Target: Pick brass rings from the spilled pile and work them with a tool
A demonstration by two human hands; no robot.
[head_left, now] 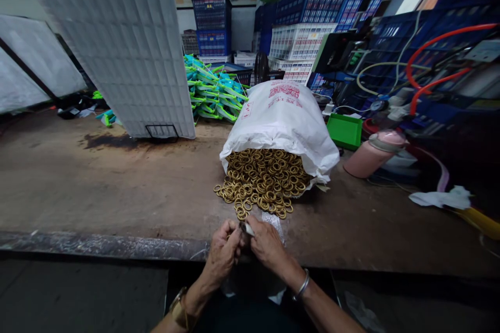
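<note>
Both of your hands meet at the near edge of the workbench [117, 187], just in front of your body. Your left hand [222, 255] is curled, its fingers bent toward the thumb, and your right hand [267, 244] is curled the same way; between their fingertips you pinch a small pale piece [247, 228] that looks like the corner of a clear plastic bag [275, 221]. The rest of that clear film lies under and just beyond your right hand. Whether a ring already sits inside your left palm I cannot tell.

Judging from the grip, you are at the handling stage with the film itself, working its edge between both thumbs, rather than picking up parts. If the film is to be parted, the next move calls for a light, even pull with both hands so the thin plastic does not tear, and for keeping your wrists low over the bench edge.

Just beyond your fingers, touching the film's far side, a heap of brass rings [261, 179] spills toward you from the mouth of a white woven sack [283, 114] lying on its side. The nearest rings are within easy reach of either hand. A pink flask [375, 153] lies to the right of the sack, and a green tray [344, 131] sits behind it.
</note>
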